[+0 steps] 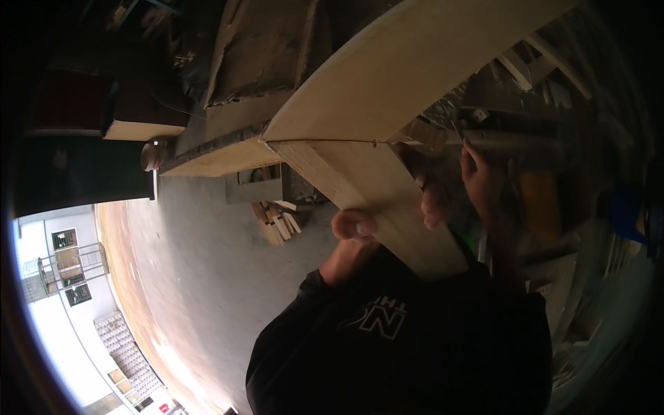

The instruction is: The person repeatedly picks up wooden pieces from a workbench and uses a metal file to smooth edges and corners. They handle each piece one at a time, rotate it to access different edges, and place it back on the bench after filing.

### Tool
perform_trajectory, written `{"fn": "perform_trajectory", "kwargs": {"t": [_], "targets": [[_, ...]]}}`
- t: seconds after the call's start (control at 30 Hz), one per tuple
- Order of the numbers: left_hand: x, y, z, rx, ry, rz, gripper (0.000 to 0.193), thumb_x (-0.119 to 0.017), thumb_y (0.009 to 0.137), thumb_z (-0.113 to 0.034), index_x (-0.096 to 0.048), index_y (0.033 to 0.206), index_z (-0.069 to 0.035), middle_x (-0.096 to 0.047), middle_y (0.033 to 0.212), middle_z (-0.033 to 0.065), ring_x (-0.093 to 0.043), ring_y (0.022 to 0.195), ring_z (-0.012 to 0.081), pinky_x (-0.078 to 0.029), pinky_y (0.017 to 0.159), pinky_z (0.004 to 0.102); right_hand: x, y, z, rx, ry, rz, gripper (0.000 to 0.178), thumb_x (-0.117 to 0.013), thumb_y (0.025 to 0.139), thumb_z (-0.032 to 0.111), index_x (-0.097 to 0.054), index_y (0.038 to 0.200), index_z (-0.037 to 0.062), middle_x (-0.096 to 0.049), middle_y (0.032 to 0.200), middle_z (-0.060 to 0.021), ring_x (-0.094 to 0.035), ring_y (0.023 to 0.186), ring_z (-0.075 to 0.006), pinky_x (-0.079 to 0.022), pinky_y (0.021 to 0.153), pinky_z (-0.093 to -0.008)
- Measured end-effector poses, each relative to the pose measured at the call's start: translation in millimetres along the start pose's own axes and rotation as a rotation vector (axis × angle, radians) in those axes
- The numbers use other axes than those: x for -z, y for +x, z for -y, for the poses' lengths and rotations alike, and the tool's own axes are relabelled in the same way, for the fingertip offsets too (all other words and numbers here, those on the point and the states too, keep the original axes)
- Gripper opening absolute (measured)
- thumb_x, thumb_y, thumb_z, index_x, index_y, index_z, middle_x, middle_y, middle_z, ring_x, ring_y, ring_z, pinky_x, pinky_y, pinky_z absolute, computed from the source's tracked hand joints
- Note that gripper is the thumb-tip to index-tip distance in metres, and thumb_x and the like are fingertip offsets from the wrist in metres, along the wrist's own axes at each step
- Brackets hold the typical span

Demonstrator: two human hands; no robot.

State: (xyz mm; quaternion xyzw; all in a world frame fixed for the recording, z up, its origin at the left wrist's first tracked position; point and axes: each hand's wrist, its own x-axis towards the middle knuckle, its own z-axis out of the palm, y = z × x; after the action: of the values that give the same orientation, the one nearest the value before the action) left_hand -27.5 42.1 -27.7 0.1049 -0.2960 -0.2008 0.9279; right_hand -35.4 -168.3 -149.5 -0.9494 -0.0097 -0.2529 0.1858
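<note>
My left hand [354, 226] is closed around a short pale wooden board [387, 187] in front of my chest. Its thumb presses the left edge, and its fingertips curl over the right edge. The board's far end meets a wide, curved wooden panel [360, 83] along a dark seam, with a small dark spot near the seam's right end. The panel stretches to the upper right. To the right of the board, apart from it, my right hand [478, 169] is raised with its fingers pinched. A thin thing seems to stick up from them, too dim and blurred to name.
Beyond the panel's left corner is a wooden ledge [221, 158]. Several wood offcuts [277, 221] lie on the grey floor [200, 242]. Wooden strips [553, 62] are piled at the upper right. A yellow object [539, 200] and a blue one [626, 216] show dimly at right.
</note>
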Motion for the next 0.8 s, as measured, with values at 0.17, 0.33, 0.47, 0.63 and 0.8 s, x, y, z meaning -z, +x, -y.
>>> {"fn": "perform_trajectory", "kwargs": {"t": [0.17,0.33,0.47,0.63,0.8], "targets": [[13.1,10.5,3.2,-0.072,-0.197,0.106,0.069,-0.064,0.061,-0.034,-0.044,0.114,0.005,-0.056,0.09,0.0193,-0.056,0.075,0.0269,-0.042,0.062,0.0364,10.4,-8.2,-2.4,-0.037,0.072,0.013,0.024,-0.065,0.082,0.014,-0.068,0.105,0.0089,-0.066,0.084,-0.0121,-0.063,0.078,-0.0312,-0.049,0.071,-0.043],[3.9,37.7,-7.4,-0.065,-0.237,0.193,0.061,-0.064,0.061,-0.037,-0.045,0.109,-0.004,-0.055,0.086,0.0112,-0.056,0.069,0.0228,-0.042,0.061,0.0371,21.0,-10.6,4.2,-0.105,0.075,0.041,0.023,-0.065,0.081,0.014,-0.067,0.103,0.0062,-0.065,0.088,-0.0135,-0.062,0.081,-0.0331,-0.048,0.075,-0.0443],[-1.2,58.2,-7.1,-0.052,-0.36,0.244,0.047,-0.066,0.063,-0.032,-0.047,0.101,-0.011,-0.056,0.082,0.005,-0.057,0.062,0.0172,-0.045,0.058,0.0336,27.8,-19.6,5.5,-0.211,0.194,-0.054,0.02,-0.066,0.083,0.015,-0.065,0.1,0.0046,-0.064,0.089,-0.0148,-0.062,0.081,-0.0317,-0.048,0.073,-0.0414],[-0.8,80.5,0.2,-0.097,-0.649,0.378,0.039,-0.072,0.068,-0.028,-0.052,0.096,-0.01,-0.059,0.076,0.0052,-0.059,0.06,0.0182,-0.048,0.055,0.0345,44.8,-31.9,13.3,-0.406,0.556,-0.054,0.019,-0.066,0.086,0.017,-0.063,0.095,0.0006,-0.063,0.09,-0.018,-0.062,0.081,-0.0289,-0.048,0.068,-0.0357],[-29.4,99.9,3.0,-0.076,-0.958,0.369,0.015,-0.07,0.075,-0.008,-0.058,0.084,-0.007,-0.061,0.066,0.0065,-0.059,0.053,0.0168,-0.047,0.047,0.0302,64.3,-38.1,23.0,-0.489,0.536,0.015,0.027,-0.066,0.089,0.022,-0.062,0.098,-0.0031,-0.062,0.073,-0.0137,-0.059,0.065,-0.0197,-0.045,0.059,-0.0319]]}}
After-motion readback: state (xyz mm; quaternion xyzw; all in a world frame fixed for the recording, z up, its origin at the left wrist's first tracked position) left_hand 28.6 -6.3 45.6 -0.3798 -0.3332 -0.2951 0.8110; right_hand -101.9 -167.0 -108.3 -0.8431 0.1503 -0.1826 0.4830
